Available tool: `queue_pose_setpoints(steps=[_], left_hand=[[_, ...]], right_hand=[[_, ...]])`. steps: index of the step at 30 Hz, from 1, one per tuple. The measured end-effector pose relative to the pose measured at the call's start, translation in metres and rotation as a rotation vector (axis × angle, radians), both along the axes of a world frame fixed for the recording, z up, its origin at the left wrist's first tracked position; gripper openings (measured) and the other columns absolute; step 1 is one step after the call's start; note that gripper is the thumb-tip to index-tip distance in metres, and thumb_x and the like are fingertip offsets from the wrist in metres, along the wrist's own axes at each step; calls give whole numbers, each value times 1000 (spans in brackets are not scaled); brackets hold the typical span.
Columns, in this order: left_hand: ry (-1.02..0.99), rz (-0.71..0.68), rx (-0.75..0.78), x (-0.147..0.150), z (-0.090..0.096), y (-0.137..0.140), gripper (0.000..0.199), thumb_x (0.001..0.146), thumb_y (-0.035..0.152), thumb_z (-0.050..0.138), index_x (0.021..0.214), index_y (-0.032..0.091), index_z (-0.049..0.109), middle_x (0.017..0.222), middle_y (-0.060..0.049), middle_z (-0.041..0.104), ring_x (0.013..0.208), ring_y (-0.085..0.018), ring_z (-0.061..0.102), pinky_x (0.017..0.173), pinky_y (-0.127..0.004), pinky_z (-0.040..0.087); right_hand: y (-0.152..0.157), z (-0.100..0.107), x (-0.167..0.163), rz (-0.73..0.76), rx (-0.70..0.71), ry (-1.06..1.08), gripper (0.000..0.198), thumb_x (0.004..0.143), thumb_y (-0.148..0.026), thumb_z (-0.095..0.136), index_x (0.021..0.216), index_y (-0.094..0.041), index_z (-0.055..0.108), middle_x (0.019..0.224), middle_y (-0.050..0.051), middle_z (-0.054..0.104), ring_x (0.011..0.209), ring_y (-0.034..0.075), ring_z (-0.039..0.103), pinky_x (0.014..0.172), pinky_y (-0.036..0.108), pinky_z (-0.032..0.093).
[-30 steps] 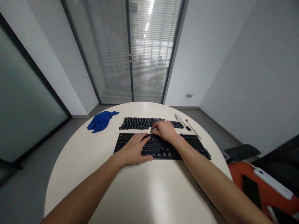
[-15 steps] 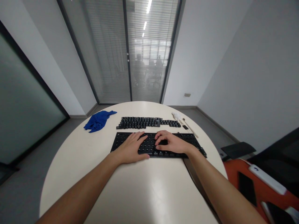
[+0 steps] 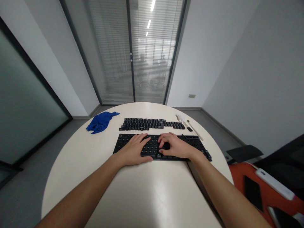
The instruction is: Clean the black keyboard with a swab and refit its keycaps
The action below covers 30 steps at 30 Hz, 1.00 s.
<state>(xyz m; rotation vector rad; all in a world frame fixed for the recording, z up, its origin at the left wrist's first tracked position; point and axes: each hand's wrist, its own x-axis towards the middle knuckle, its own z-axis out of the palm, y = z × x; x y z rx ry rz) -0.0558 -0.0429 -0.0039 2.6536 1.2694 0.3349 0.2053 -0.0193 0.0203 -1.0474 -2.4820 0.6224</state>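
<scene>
A black keyboard (image 3: 148, 149) lies across the table before me, most of its key positions bare of caps, with some caps along its front and right edge. Flat over its left half rests my left hand (image 3: 136, 150), fingers stretched out and thumb along the front edge. Right of the middle, my right hand (image 3: 174, 145) is curled over the keys, thumb and fingertips drawn close together. What lies between those fingertips is too dark and small to make out. Beyond the keyboard, loose black keycaps (image 3: 142, 124) are laid out in rows.
A crumpled blue cloth (image 3: 101, 123) lies at the back left of the round white table (image 3: 78, 164). A white tissue-like wad (image 3: 180, 117), a thin stick (image 3: 196, 130) and a small black piece (image 3: 189, 129) lie back right. An orange chair seat (image 3: 239, 172) holds a phone (image 3: 253, 193) and a power strip (image 3: 274, 183).
The view has shifted slightly. My right thumb and fingers have moved very little over the keyboard, and my left hand keeps its place.
</scene>
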Motion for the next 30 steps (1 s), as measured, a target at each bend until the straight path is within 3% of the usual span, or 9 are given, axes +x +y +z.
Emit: queue_pose_setpoints(steps=[5, 11, 14, 18, 21, 26, 30], left_hand=[[8, 6, -18, -1, 1, -1, 92, 83, 69, 63, 155, 17, 38, 165, -14, 29, 151, -35, 27, 125, -50, 21], [-8, 1, -11, -2, 0, 0, 91, 83, 69, 63, 155, 20, 38, 164, -14, 30, 151, -36, 27, 125, -52, 21], [-18, 1, -13, -2, 0, -1, 89, 83, 68, 63, 154, 21, 39, 164, -13, 30, 151, -36, 28, 125, -52, 21], [-14, 6, -19, -2, 0, -1, 90, 83, 68, 64, 154, 20, 39, 165, -14, 29, 151, -37, 27, 125, -52, 21], [-7, 8, -21, -2, 0, -1, 90, 83, 67, 64, 154, 20, 38, 165, -14, 29, 151, -37, 27, 124, -52, 22], [-3, 5, -19, -1, 1, -2, 89, 83, 67, 64, 154, 20, 38, 165, -14, 29, 151, -36, 27, 125, -52, 20], [-9, 4, -15, -1, 2, -2, 89, 83, 68, 64, 154, 20, 40, 164, -14, 30, 151, -36, 27, 125, -52, 21]], right_hand=[[-5, 5, -5, -19, -6, -18, 15, 72, -22, 81, 83, -23, 70, 110, 2, 72, 122, 28, 60, 118, 60, 21], [-4, 8, -2, 44, -46, -8, 5, 82, -27, 77, 87, -26, 76, 102, 3, 77, 127, 29, 58, 116, 52, 28], [-2, 8, -1, 64, -70, 41, 9, 89, -30, 71, 86, -24, 77, 97, 4, 77, 120, 27, 63, 113, 46, 35], [-1, 6, -3, 76, -90, 92, 8, 86, -30, 74, 86, -23, 77, 91, 4, 75, 108, 24, 66, 103, 40, 45], [0, 4, -3, 40, -82, 89, 7, 83, -29, 78, 87, -23, 78, 98, 4, 72, 104, 23, 65, 101, 39, 46], [-2, 2, -3, -47, -106, 51, 7, 80, -26, 80, 86, -22, 79, 122, 8, 64, 115, 24, 61, 108, 41, 42], [-3, 5, -4, -65, -146, 30, 4, 81, -25, 79, 84, -22, 79, 126, 8, 64, 116, 24, 62, 108, 41, 42]])
